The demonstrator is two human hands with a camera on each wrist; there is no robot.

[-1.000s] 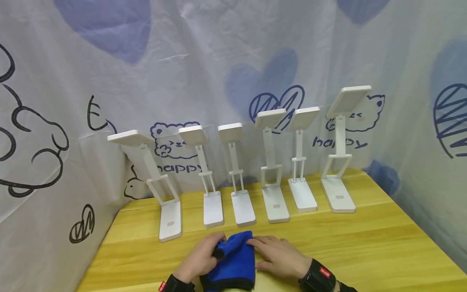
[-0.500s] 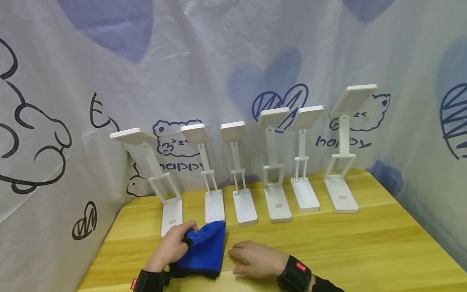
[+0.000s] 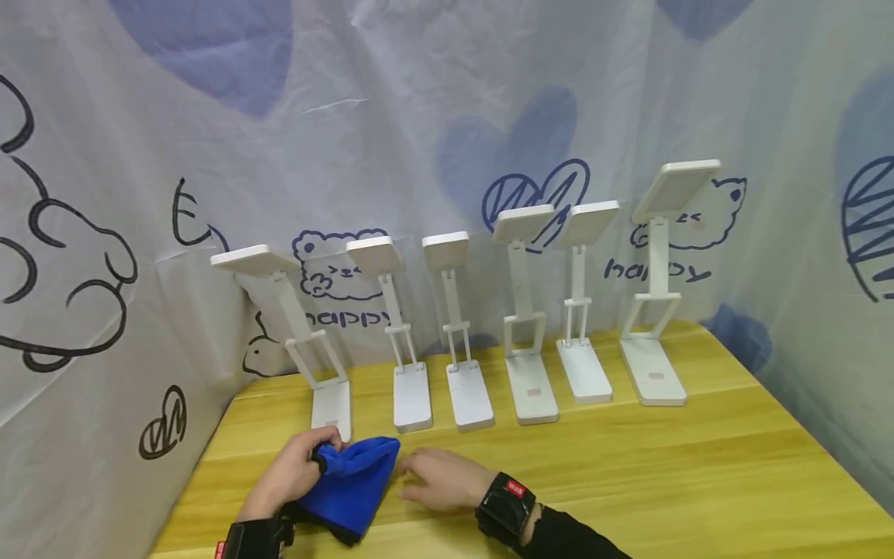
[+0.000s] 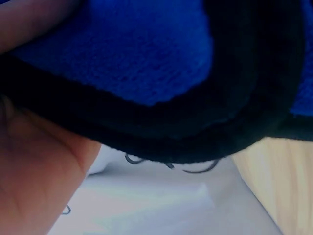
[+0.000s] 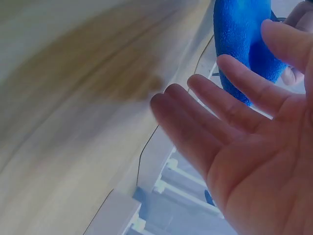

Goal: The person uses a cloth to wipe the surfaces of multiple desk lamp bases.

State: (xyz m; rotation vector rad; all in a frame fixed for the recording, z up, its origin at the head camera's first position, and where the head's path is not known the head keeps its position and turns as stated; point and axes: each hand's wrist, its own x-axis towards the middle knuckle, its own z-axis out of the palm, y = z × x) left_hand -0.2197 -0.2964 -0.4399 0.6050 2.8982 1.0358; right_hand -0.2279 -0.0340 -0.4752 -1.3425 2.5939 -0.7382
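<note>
A blue cloth [image 3: 352, 485] with black edging is gripped at its upper left by my left hand [image 3: 289, 473], close in front of the leftmost white desk lamp [image 3: 331, 407]. In the left wrist view the folded cloth [image 4: 146, 58] fills the upper part, with fingers on it at the left. My right hand [image 3: 443, 479] hovers beside the cloth's right edge, holding nothing. The right wrist view shows that hand [image 5: 244, 127] with its fingers loosely extended, and the blue cloth [image 5: 239, 34] just beyond them.
Several more white desk lamps, such as one [image 3: 412, 396] and another [image 3: 653, 371], stand in a row along the back of the yellow wood-grain table [image 3: 663, 481]. Behind them hangs a white printed curtain [image 3: 391, 140].
The left hand has carried the cloth leftward, toward the leftmost lamp. My right hand came off the cloth and followed it to the left. The lamps stand where they were.
</note>
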